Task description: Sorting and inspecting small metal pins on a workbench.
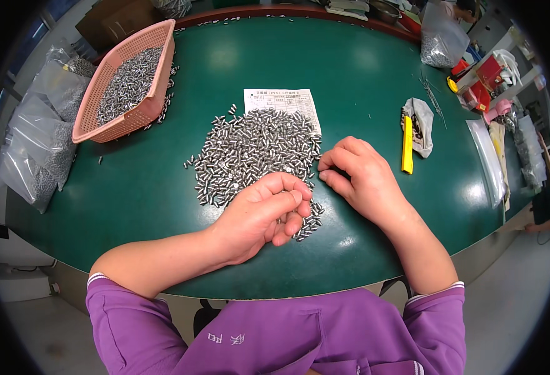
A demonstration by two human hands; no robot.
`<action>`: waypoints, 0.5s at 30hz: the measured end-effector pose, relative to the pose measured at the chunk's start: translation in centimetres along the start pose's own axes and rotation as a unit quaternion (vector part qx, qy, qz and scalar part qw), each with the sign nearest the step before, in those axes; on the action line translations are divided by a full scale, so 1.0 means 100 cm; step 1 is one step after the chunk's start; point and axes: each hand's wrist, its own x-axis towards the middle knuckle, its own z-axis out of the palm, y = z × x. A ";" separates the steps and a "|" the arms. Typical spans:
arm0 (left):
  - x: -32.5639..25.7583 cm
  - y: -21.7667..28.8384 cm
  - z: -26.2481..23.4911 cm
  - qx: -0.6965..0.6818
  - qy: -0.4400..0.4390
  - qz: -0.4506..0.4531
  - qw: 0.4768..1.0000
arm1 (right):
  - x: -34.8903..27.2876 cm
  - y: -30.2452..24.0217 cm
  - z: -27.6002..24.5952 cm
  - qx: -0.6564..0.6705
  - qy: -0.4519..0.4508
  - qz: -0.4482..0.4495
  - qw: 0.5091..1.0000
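Note:
A wide heap of small silvery metal pins [250,153] lies on the green tabletop in front of me. Over its near edge is my left hand [265,209], palm turned inward. Its fingers are curled and its thumb presses on the forefinger; whatever they hold is hidden. Just beside it is a small cluster of loose pins [312,224]. At the heap's right edge, my right hand [357,175] has thumb and forefinger tips brought close together, and any pin between them is too small to make out. A printed paper form [287,101] sticks out from under the heap's far side.
A pink plastic basket [156,94] full of similar pins stands far left, beside clear bags of parts [56,147]. To the right lie a yellow cutter [407,145], a white pouch [422,128] and thin wires [433,94]. Bags and boxes crowd the right edge.

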 end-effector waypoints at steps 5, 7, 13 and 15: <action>0.000 -0.001 0.001 0.031 0.014 -0.004 0.999 | 0.001 -0.009 -0.001 0.121 0.003 0.032 0.992; 0.000 0.000 0.003 0.035 0.019 0.001 0.999 | 0.001 -0.013 -0.002 0.285 -0.023 0.058 0.957; 0.000 -0.001 0.002 0.053 0.013 -0.002 0.998 | -0.002 -0.023 0.000 0.356 -0.054 0.027 0.933; 0.000 -0.002 0.000 0.048 0.007 0.005 0.999 | -0.001 -0.017 0.001 0.325 -0.025 0.058 0.943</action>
